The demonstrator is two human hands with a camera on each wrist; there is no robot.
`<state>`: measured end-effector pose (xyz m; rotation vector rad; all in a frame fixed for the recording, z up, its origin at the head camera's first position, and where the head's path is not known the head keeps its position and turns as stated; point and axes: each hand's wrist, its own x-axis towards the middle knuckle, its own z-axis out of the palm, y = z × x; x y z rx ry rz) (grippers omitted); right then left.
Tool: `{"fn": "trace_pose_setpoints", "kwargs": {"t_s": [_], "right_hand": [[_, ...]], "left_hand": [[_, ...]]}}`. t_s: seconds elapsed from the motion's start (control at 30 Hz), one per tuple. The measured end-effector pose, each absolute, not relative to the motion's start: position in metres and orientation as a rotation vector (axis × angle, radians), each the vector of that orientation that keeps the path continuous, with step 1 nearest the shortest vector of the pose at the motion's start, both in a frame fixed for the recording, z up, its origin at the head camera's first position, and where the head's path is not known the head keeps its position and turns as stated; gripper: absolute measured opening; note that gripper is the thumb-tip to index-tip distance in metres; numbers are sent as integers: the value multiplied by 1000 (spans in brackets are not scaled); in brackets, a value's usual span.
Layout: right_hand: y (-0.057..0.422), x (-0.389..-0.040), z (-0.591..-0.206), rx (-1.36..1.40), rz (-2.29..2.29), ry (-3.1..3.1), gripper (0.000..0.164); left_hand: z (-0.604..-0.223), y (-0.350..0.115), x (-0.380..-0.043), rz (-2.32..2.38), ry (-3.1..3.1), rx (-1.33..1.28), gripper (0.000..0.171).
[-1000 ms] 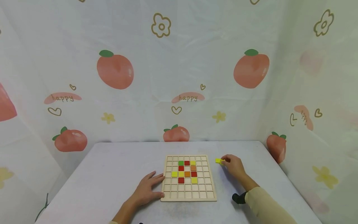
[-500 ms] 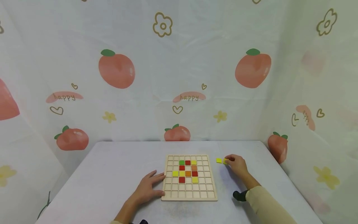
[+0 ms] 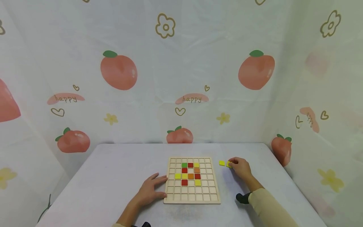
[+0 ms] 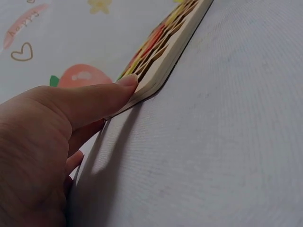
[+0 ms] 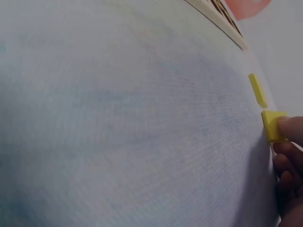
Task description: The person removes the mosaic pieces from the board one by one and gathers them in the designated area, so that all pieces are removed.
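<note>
Head view: right of the grid board [image 3: 192, 197], the right hand [image 3: 240, 167] pinches a yellow tile [image 3: 228, 164] beside a second tile [image 3: 221, 163]; the left hand [image 3: 147, 191], spread, touches the board's left edge.

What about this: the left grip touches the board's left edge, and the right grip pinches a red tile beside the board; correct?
Only the color is wrong: the tile in the right grip is yellow, as the right wrist view shows. The left grip does touch the left edge of the board.
</note>
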<state>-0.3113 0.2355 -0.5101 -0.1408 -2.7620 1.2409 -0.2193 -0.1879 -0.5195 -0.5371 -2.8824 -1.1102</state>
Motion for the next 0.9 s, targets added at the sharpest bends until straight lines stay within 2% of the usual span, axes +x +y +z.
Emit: {"fn": "trace_pose_setpoints", "kwargs": {"t_s": [0.9], "right_hand": [[231, -330, -493, -68, 1103, -2848, 15]], "left_hand": [[-521, -188, -218, -1060, -2903, -531, 67]]}}
